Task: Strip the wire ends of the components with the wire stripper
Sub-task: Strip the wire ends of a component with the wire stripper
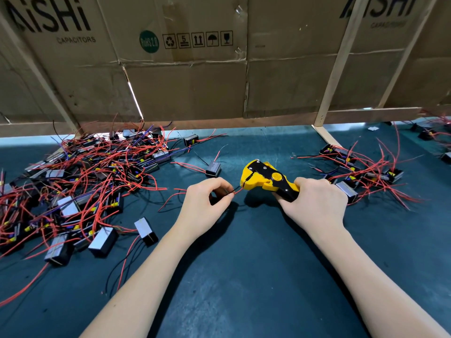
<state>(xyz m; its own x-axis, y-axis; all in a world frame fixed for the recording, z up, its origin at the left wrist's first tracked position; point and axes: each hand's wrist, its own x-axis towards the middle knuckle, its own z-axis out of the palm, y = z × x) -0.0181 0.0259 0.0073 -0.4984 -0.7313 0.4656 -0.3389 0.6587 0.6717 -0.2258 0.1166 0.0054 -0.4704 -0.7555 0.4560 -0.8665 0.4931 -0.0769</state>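
Nearest: my left hand (207,198) pinches a wire (238,190) into the stripper (266,178), handles gripped in my right hand (314,203).
Beyond, right: small pile (361,169), probably stripped.
Beyond, left: large pile (80,181), apparently waiting. Judged well under half done.

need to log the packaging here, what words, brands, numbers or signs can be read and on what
"AiSHi" over "CAPACITORS": left cardboard panel, first letter cut off by the frame edge.
"RoHS 2.0": green round mark on the middle panel.
"5": in the stacking sign, one of five handling symbols (recycle, stack limit, this way up, umbrella, fragile glass).
"AiSHi" again: right panel, partly hidden by a wooden strut; the line beneath is blurred.
Wire stripper and components: no readable text.
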